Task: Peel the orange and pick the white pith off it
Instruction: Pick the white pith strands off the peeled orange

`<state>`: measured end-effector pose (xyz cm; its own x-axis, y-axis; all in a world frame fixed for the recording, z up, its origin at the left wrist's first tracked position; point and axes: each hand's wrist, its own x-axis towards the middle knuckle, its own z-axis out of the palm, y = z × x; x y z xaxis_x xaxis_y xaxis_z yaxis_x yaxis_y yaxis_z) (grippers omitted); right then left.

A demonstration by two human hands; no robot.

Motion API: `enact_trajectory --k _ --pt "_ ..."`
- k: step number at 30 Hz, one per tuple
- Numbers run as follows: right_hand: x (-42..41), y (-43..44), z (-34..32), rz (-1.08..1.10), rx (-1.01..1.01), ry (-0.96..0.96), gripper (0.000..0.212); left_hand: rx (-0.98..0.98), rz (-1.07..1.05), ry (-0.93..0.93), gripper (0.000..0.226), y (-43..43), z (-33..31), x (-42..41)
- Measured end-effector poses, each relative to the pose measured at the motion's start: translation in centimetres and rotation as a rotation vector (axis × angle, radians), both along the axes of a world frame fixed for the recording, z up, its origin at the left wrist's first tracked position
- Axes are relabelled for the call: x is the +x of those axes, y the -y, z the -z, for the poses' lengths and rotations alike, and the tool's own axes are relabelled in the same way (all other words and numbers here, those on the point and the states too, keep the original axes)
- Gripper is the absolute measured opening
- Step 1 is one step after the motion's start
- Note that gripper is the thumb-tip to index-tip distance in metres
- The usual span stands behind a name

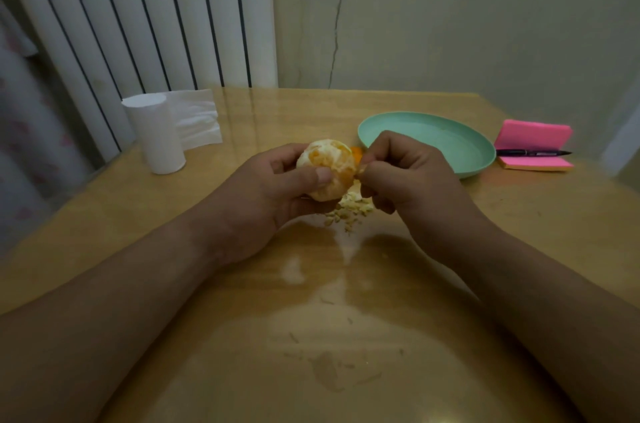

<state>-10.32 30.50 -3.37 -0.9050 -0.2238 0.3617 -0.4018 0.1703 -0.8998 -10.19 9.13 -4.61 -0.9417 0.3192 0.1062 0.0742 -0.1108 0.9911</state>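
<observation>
Orange (325,169), mostly peeled and pale with pith, was held above the middle of the table (346,336), clear of the surface. Left hand (273,194) gripped it, fingers curled round the far side and thumb pressed across the front. Right hand (405,173) sat against the fruit's right flank, fingers curled in, thumb and forefinger pinching a shred of pith (361,170) where it met the orange. Directly below the hands lay a small heap of pith scraps (350,211); a bit of orange peel (356,154) showed just behind the fruit. Near side of the table, between the forearms, was a broad glossy stretch carrying only a few stray flecks. Left table edge ran diagonally past the left forearm; far edge met the wall. Just right of the right hand sat a green plate (485,159), its rim partly hidden by the knuckles and its whole green floor in view. Beyond it, near the right edge, lay a pink sticky-note pad (533,136) with a black pen (533,153) across it. To the far left stood an upright tissue roll (156,135), a loose sheet trailing behind it, well apart from the hands.
</observation>
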Motion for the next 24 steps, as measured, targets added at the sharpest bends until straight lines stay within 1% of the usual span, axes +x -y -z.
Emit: enact_trajectory --k 8,10,12,13,16,19,22,24 --pt "-0.4 -0.2 0.2 -0.015 -0.114 0.041 0.005 0.135 0.084 0.064 0.048 0.3 -0.3 0.1" --pt "-0.6 -0.4 0.2 -0.008 -0.124 0.050 0.007 0.173 0.095 0.089 0.049 0.3 -0.4 0.2" --pt "-0.5 -0.5 0.3 0.011 -0.091 0.044 0.012 0.224 0.109 0.134 0.051 0.4 -0.5 0.2" --pt "-0.5 -0.5 0.3 0.027 -0.040 0.031 0.014 0.253 0.118 0.156 0.051 0.4 -0.5 0.2" --pt "-0.3 -0.4 0.7 0.109 0.200 -0.058 0.021 0.313 0.111 0.194 0.047 0.5 -0.4 0.1" --pt "-0.4 -0.5 1.0 0.186 0.389 -0.151 0.020 0.343 0.051 0.217 0.051 0.6 -0.3 -0.1" --pt "-0.6 -0.5 1.0 0.188 0.548 -0.173 0.018 0.381 0.005 0.242 0.056 0.6 -0.2 -0.2" --pt "-0.6 -0.4 1.1 0.188 0.694 -0.187 0.022 0.390 -0.003 0.256 0.057 0.6 -0.1 -0.2"
